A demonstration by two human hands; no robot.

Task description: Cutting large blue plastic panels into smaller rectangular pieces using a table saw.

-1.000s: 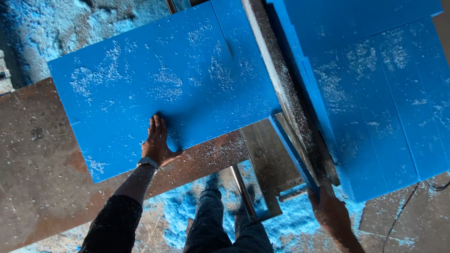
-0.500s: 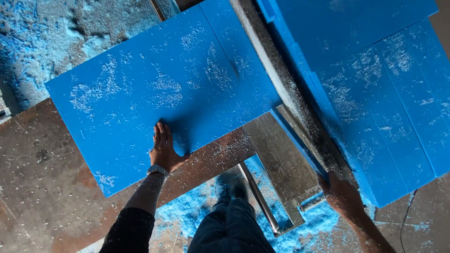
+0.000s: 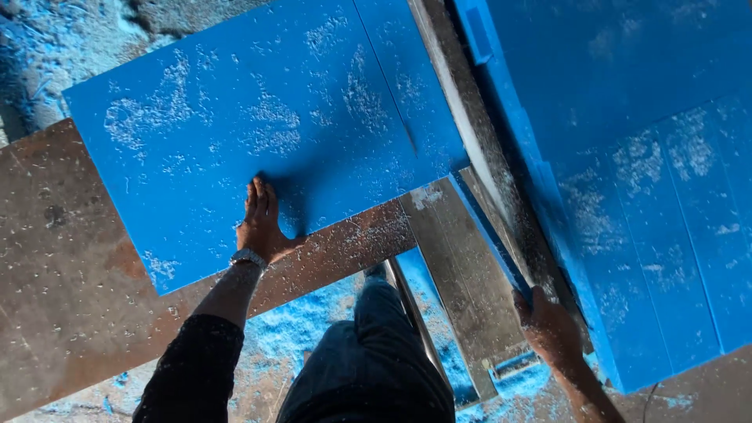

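Pressing flat on blue board (image 3: 258, 133) edge, left hand (image 3: 261, 222); right hand (image 3: 552, 329) gripping strip (image 3: 489, 235) end

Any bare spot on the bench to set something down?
Free: the rusty metal table left of the left hand and below the blue foam board. Crowded: the saw rail, where the right hand grips, and the foam stack.
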